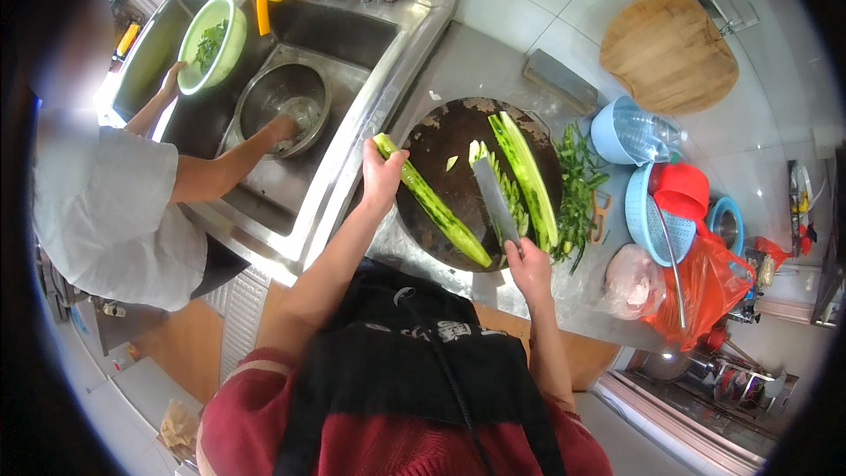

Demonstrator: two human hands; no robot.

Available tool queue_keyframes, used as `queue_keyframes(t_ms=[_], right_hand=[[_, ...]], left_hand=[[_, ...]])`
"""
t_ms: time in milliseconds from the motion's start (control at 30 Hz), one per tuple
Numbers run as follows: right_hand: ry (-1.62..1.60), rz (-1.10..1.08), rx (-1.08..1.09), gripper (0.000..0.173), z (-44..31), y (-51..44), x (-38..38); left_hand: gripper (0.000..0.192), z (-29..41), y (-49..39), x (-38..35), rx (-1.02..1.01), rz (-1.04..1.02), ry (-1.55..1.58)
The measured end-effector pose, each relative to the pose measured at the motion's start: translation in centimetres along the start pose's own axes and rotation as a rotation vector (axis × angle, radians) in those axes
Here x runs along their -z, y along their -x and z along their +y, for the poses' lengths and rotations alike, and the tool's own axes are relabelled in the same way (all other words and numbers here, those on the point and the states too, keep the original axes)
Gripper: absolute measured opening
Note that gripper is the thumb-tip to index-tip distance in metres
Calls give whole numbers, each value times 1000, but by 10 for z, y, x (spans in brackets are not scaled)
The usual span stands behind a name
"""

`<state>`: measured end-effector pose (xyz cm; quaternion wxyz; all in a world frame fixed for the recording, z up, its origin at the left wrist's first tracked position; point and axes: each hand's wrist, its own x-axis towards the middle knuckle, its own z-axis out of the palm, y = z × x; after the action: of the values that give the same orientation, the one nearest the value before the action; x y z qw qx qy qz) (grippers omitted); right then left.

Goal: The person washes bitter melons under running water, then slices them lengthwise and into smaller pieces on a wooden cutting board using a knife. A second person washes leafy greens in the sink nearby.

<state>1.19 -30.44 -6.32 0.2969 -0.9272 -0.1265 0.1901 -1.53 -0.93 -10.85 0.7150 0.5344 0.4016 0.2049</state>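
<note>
My left hand (384, 175) grips the upper end of a long, partly peeled cucumber piece (439, 205), which lies slantwise over the dark round chopping board (429, 244). In my right hand (531, 269) is the handle of a kitchen knife (496, 201), its broad blade pointing away from me. Cut cucumber slices (510, 195) sit in a row along the blade's right side, partly hidden by it. Farther right on the board rest long cucumber pieces (534, 185) side by side. One loose slice (451, 163) lies between the held cucumber and the knife.
Green peelings (576, 185) and an orange-handled peeler (600, 217) border the board's right. Beyond stand a blue basket (644, 218), red plastic bag (707, 291) and whetstone (560, 80). At left, a co-worker (125, 198) reaches into a metal bowl (248, 102) in the sink, holding a green basin (234, 46).
</note>
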Motion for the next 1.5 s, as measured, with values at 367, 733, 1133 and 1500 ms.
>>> queue_keyframes(t_ms=[367, 733, 1133, 1500], right_hand=[[100, 86, 10, 30, -14, -37, -16], [67, 108, -64, 26, 7, 34, -11], [302, 204, -3, 21, 6, 42, -3], [353, 164, 83, 24, 12, 27, -10]], left_hand=[[30, -18, 0, -16, 83, -157, -26], [56, -34, 59, -5, -1096, -891, -1073], [35, -56, 56, -14, -1098, -600, -856], [31, -57, 57, -14, -1160, -581, -883]])
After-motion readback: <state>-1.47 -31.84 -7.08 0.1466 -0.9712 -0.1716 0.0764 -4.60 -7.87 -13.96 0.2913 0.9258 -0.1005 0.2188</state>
